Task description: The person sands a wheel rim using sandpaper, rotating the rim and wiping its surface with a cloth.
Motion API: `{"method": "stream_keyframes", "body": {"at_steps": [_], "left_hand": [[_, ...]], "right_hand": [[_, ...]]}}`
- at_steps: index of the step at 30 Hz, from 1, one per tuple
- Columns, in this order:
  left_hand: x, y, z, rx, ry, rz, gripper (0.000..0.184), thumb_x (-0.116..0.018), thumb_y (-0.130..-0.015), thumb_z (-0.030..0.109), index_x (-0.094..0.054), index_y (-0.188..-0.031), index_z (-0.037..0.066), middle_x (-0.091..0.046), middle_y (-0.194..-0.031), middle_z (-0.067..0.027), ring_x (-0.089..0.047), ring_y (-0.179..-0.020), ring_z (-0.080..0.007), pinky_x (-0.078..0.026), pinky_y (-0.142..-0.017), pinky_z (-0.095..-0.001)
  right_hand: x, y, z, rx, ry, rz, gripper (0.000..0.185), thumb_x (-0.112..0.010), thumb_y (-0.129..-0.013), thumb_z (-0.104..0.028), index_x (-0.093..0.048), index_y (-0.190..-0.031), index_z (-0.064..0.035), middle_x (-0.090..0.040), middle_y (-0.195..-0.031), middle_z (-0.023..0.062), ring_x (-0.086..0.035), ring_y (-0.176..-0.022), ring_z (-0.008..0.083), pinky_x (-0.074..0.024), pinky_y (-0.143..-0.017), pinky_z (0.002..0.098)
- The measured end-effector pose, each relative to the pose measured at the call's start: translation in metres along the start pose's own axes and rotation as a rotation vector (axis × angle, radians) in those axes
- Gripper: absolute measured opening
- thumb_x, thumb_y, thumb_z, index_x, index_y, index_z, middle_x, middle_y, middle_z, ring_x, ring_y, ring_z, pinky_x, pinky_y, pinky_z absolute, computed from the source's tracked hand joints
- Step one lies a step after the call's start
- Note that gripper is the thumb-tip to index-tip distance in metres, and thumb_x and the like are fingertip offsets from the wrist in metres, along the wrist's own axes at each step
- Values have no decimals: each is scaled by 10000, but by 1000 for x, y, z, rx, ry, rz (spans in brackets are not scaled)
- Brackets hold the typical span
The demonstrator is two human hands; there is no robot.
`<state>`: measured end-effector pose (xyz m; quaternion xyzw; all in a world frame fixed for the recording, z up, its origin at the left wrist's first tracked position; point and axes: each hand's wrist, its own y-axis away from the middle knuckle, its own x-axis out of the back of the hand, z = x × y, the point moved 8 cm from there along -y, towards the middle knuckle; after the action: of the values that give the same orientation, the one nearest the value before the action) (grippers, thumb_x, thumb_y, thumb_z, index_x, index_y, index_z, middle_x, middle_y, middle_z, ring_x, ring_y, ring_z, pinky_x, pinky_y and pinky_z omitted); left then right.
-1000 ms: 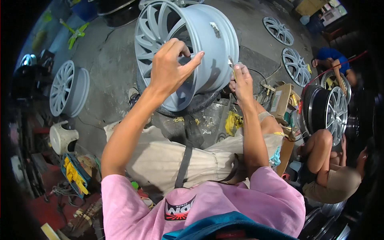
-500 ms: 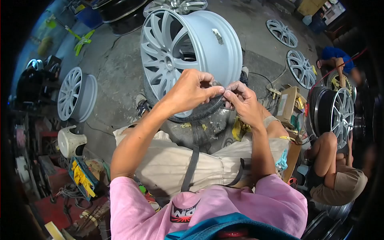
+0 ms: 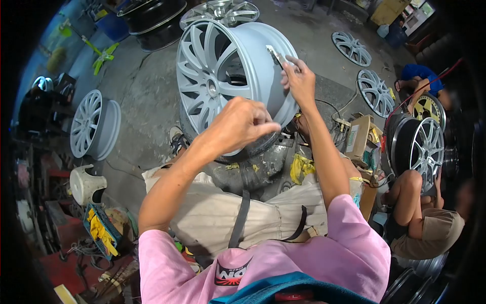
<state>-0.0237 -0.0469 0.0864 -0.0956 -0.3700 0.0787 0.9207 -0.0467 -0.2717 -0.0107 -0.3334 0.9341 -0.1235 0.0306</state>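
Note:
A grey wheel rim (image 3: 211, 87) stands on its side on a black tyre (image 3: 253, 147), its spokes facing left and its barrel to the right. My right hand (image 3: 299, 83) is at the barrel's right side, its fingers bent near a dark and silvery patch (image 3: 274, 54) on the surface; whether the hand holds a small item there is too blurred to tell. In front of the rim's lower part is my left hand (image 3: 248, 124), fingers curled and thumb pointing right. Its fingertips are partly hidden and blurred.
Another grey rim (image 3: 93, 124) stands at left by a white stool (image 3: 87, 185). Two spoked faces (image 3: 375, 92) lie at right. Two people (image 3: 428, 228) crouch at the far right beside a black-barrelled wheel (image 3: 428, 147). A cardboard box (image 3: 358, 138) and yellow cloth (image 3: 301, 167) are nearer.
My hands were together below the barrel half a second ago. They have separated: my right hand moved up to the barrel's patch, while my left hand dropped slightly lower.

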Motion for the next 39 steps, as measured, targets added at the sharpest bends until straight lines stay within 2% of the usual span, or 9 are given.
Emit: {"method": "stream_keyframes", "body": {"at_steps": [2, 6, 10, 11, 17, 27, 32, 38, 39], "left_hand": [[19, 0, -11, 175, -60, 140, 232, -732, -959, 155, -741, -846, -48, -727, -844, -139, -688, -691, -201, -515, -630, -326], [59, 4, -35, -11, -77, 591, 179, -721, -972, 162, -753, -955, -13, -732, -887, -105, -702, -784, -173, -546, -719, -305], [74, 3, -60, 59, -354, 716, 629, -818, -892, 374, -633, -1324, -44, -650, -1291, -193, -639, -1186, -296, -537, -933, -387], [69, -2, -76, 179, -292, 633, 974, -869, -804, 492, -470, -1478, -88, -524, -1456, -250, -538, -1343, -364, -489, -1053, -433], [60, -20, -91, 247, -300, 615, 1194, -898, -725, 563, -352, -1534, -124, -483, -1491, -286, -475, -1417, -409, -398, -1176, -474], [59, -25, -92, 204, -315, 634, 1140, -884, -732, 534, -382, -1499, -145, -507, -1442, -310, -534, -1339, -423, -445, -1117, -465], [62, -23, -92, 263, -274, 582, 1116, -878, -747, 524, -377, -1532, -89, -493, -1467, -272, -501, -1386, -398, -417, -1155, -466], [64, -27, -93, 231, -337, 614, 1065, -860, -728, 496, -402, -1490, -89, -521, -1363, -244, -527, -1307, -385, -444, -1097, -468], [64, -27, -94, 228, -339, 616, 1063, -858, -722, 495, -404, -1485, -90, -525, -1344, -237, -530, -1291, -385, -447, -1088, -470]], "right_hand": [[-3, -22, 8, -22, 109, 81, 395, -717, -988, -234, -688, -1296, 11, -711, -784, 68, -668, -625, 91, -480, -503, 239], [-4, -36, -3, 121, 409, 186, 382, -730, -950, -268, -751, -1193, 26, -706, -682, 58, -687, -642, 106, -501, -592, 287], [-6, -33, 1, 103, 408, 202, 381, -734, -940, -267, -758, -1176, 32, -678, -649, 47, -652, -621, 95, -497, -631, 284], [-7, -34, 4, 79, 346, 170, 387, -742, -939, -263, -755, -1190, 32, -667, -654, 34, -626, -611, 87, -490, -619, 275], [-10, -36, 13, 6, 142, 91, 386, -761, -948, -242, -745, -1215, 36, -641, -692, -6, -569, -604, 67, -468, -580, 250], [-28, -12, 7, 25, 47, -145, 380, -738, -985, -251, -730, -1243, 28, -700, -809, 39, -564, -587, 71, -468, -551, 227], [-20, -11, 22, -24, -184, -16, 374, -718, -1000, -239, -711, -1270, 20, -672, -760, 46, -575, -552, 71, -436, -476, 208], [-1, -13, 5, -94, 184, 90, 267, -691, -997, -185, -699, -1157, 29, -685, -816, 119, -642, -600, 179, -513, -555, 318], [0, -15, -15, 166, 446, 123, 222, -671, -995, -155, -679, -1132, 19, -663, -883, 149, -661, -688, 243, -526, -644, 369]]}}
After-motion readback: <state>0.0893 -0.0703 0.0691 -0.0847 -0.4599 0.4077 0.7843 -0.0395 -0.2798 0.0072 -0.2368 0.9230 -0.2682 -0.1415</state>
